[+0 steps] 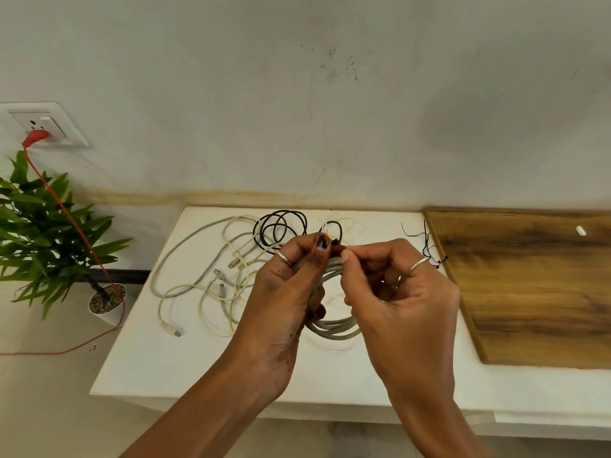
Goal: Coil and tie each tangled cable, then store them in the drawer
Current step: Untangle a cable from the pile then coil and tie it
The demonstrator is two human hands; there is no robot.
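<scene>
My left hand grips a coiled grey cable above the white table. My right hand pinches a thin black tie at the top of that coil, thumb and forefinger meeting my left thumb. Behind the hands lies a tangle of white and grey cables with several plugs showing. A black cable sits in loose loops at the table's back. More thin black ties lie to the right. No drawer is in view.
A wooden board covers the table's right part, with a small white piece on it. A potted plant stands left of the table. A red cord runs from a wall socket down past the plant.
</scene>
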